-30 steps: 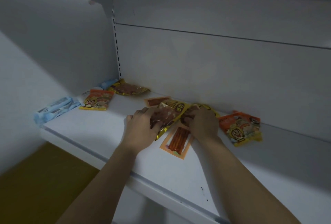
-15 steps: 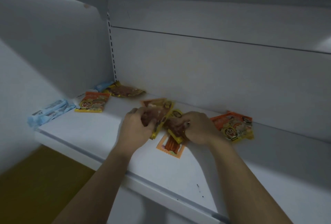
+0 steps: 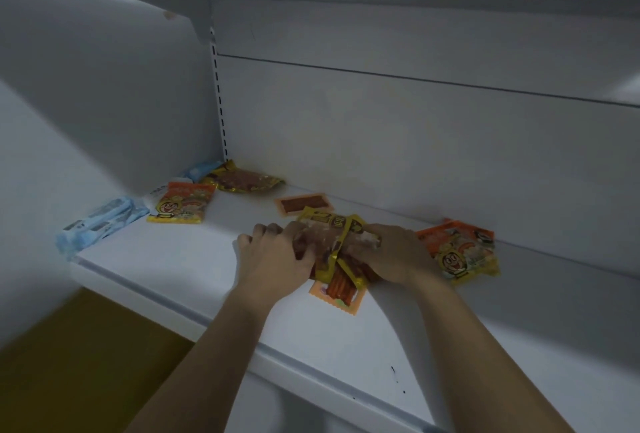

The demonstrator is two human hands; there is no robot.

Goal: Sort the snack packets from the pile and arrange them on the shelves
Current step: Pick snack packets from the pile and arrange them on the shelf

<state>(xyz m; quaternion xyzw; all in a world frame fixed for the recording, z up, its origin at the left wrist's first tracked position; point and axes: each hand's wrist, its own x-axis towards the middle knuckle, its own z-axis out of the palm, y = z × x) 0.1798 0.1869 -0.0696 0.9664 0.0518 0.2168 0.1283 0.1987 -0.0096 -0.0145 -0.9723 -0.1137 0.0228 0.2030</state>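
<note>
Head view: left hand (image 3: 273, 256) and right hand (image 3: 398, 256) both grip a bundle of yellow-edged snack packets (image 3: 332, 228) at mid-shelf (image 3: 194, 259), over an orange stick-snack packet (image 3: 337, 294). Cartoon-face orange packets (image 3: 457, 252) lie just to the right; blue packets (image 3: 100, 224) lie at the far left. Lettering is too blurred to read.

On the white shelf (image 3: 166, 259), crumpled yellow packets (image 3: 332, 231) bunch mid-shelf over an orange stick packet (image 3: 337, 295). A flat orange packet (image 3: 304, 204) lies just behind. Stacked cartoon packets (image 3: 457, 252) lie to the right, a single cartoon packet (image 3: 181, 207) to the left, a brown-and-yellow packet (image 3: 242, 181) in the back corner, and blue packets (image 3: 100, 224) at the left edge.
</note>
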